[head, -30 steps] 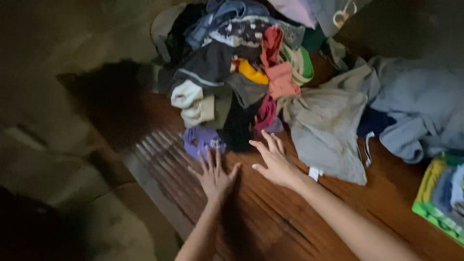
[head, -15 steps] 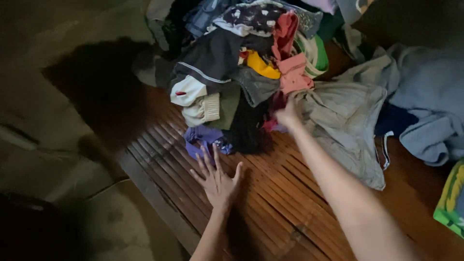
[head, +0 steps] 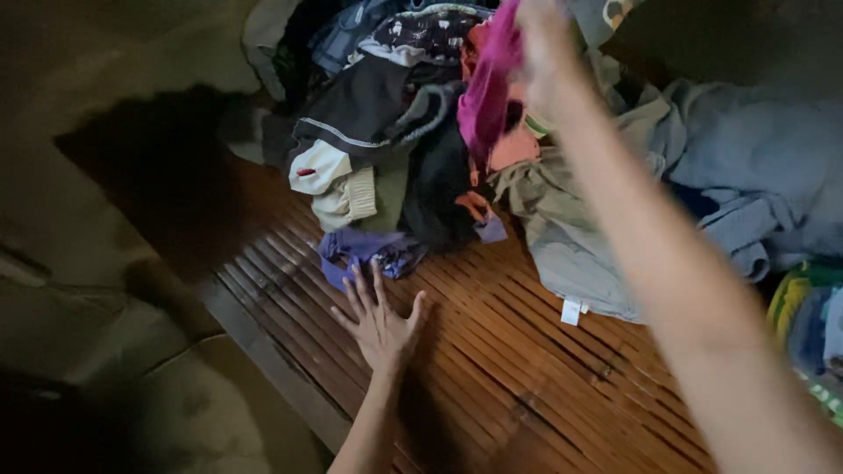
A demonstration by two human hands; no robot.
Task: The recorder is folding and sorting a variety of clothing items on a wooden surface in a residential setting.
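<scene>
Our left hand (head: pixel 382 326) lies flat and open, 5 fingers spread, on the ribbed bamboo-slat bench (head: pixel 527 369). Just beyond its fingertips lies a crumpled purple cloth (head: pixel 364 250). Our right hand (head: pixel 546 53), arm stretched forward and blurred, pinches a soft magenta fabric garment (head: pixel 487 88), lifted above the heap of mixed clothes (head: pixel 395 132). To its right sprawls a wrinkled grey garment (head: pixel 571 237).

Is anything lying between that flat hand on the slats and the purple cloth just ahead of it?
Nothing visible. The left hand lies flat on the slatted wooden platform, fingertips just short of the purple cloth, bare slats between.
</scene>
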